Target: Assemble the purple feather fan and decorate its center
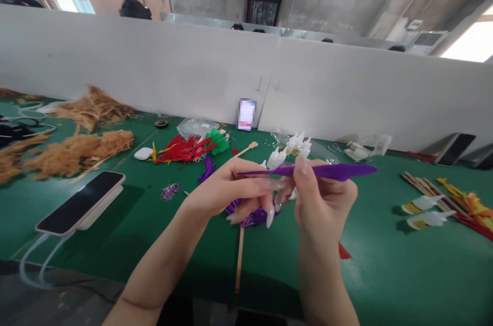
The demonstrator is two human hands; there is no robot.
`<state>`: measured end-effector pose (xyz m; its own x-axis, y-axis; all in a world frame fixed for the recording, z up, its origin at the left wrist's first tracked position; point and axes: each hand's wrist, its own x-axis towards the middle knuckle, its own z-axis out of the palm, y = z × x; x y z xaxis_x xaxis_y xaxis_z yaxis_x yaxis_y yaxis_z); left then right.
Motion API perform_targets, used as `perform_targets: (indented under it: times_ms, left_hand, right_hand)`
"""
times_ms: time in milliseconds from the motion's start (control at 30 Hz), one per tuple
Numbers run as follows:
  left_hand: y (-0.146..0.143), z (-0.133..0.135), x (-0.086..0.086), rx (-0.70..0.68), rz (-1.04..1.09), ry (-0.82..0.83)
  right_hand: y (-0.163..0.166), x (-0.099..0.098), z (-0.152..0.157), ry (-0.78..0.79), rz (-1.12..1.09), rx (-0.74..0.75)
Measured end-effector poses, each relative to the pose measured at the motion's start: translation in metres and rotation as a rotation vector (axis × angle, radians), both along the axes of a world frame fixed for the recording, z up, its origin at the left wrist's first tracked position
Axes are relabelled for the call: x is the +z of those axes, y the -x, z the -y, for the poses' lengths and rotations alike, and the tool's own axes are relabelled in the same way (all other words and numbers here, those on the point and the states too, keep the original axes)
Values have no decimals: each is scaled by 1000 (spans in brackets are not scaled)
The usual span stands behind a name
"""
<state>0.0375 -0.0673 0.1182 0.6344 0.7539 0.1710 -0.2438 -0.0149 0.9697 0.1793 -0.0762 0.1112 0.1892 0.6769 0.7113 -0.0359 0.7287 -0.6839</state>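
A long purple feather (342,171) lies level across the space between my hands, above the table. My right hand (323,192) pinches it between thumb and fingers, its broad tip sticking out to the right. At the feather's thin end my left hand (239,187) has its thumb and fingers closed together, seemingly on the feather's edge; the exact contact is partly hidden. Beneath both hands is a purple feathered piece (254,217) with silvery decoration, partly covered by my fingers. From it a thin wooden stick (239,259) runs toward the table's near edge.
Red feathers (181,150), green feathers (219,141) and small sequins (170,191) lie left of centre on the green table. White glue bottles (427,219) stand or lie behind and right. A phone (82,203) with cables sits left, near brown fibre piles (82,154). A white partition (154,69) closes the back.
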Motion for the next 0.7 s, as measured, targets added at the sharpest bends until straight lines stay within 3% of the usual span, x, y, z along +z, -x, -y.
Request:
perform_targets:
  times_ms: [133,267,433,600,700]
  left_hand:
    - [-7,3,1,-42,82,42]
    - [-11,11,0,-20,119,103]
    - [-14,22,-1,93,106,126]
    - [-8,29,4,270,13,-2]
    - [-3,33,9,285,-55,-70]
  right_hand:
    - [-2,-2,0,-94,26,-201]
    - [-6,-3,5,-129,96,-284]
    - [-14,-1,12,-144,230,-331]
    - [-17,3,14,-136,329,-290]
    - [-16,5,15,-114,363,-293]
